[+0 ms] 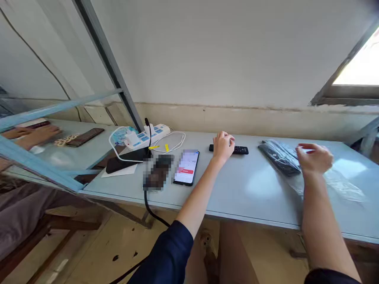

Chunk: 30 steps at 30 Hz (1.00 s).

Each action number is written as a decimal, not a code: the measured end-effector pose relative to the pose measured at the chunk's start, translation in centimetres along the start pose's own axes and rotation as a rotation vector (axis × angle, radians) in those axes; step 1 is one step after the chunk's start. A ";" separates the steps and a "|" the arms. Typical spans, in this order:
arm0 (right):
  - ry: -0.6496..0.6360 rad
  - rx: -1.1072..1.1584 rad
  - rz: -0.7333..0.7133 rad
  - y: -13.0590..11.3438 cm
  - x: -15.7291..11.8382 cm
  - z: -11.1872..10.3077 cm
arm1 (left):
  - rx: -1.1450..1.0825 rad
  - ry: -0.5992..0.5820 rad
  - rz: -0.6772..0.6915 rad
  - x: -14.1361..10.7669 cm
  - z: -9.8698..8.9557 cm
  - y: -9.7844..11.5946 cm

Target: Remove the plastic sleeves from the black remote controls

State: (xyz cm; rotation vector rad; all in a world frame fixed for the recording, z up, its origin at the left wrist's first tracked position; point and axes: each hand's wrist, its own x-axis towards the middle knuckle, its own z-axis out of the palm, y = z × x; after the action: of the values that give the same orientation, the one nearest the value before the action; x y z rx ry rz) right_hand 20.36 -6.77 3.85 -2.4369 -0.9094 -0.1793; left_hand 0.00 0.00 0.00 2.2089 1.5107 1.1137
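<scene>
My left hand point(223, 149) is over a black remote control point(241, 150) and hides its middle. The fingers are curled, with thumb and fingertips close together; whether they touch the remote or pinch something small I cannot make out. On the right, my right hand point(316, 158) is raised beside a dark folded item in a clear plastic bag point(280, 157). Its thumb and forefinger meet in a pinch, and what they hold, if anything, is not visible. Part of the clear plastic point(345, 185) spreads on the table behind my right wrist.
A lit phone point(187, 169) lies left of my left arm, near a blurred object point(158, 172). Farther left are a black device point(126, 161), a white power strip point(148, 136) and cables. A metal frame point(106, 55) stands before another person's hands point(41, 136) and phone point(85, 137).
</scene>
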 end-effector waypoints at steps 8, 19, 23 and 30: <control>-0.183 -0.100 -0.211 -0.5 -0.6 2.3 | -0.022 0.021 -0.013 0.1 0.4 -1.1; -0.127 0.050 -0.329 1.6 1.5 5.3 | 0.010 -0.063 0.000 -0.1 0.2 -0.6; -0.158 -0.006 -0.417 1.9 1.8 6.0 | 0.030 -0.080 -0.024 -0.2 -0.1 -0.4; -0.225 -0.017 -0.480 1.1 1.1 6.3 | 0.060 -0.117 0.009 -0.3 0.3 -0.6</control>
State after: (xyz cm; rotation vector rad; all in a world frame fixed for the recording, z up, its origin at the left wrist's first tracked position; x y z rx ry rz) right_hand 21.49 -3.57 -1.66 -2.2427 -1.5911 -0.0821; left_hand -0.27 0.06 -0.70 2.2794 1.5049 0.9361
